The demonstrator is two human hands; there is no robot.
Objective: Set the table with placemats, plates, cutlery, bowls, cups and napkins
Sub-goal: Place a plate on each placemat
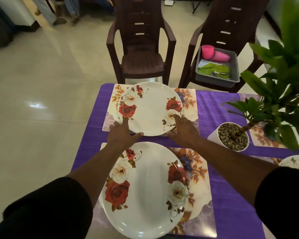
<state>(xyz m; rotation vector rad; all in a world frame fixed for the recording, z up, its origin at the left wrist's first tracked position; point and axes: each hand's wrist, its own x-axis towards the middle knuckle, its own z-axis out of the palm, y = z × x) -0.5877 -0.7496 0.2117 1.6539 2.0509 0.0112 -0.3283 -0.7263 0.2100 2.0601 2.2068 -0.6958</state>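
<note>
Both hands, left hand [121,133] and right hand [183,128], lay open with fingers spread on the far plate's [150,109] rim at 7 and 5 o'clock. It looked rigid, glossy and probably breakable, best held by opposite edges.

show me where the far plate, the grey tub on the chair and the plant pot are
far plate [150,107], head view, on its bare white centre
grey tub [217,81], head view, on its front wall
plant pot [214,136], head view, on its white outer wall, left side
</note>
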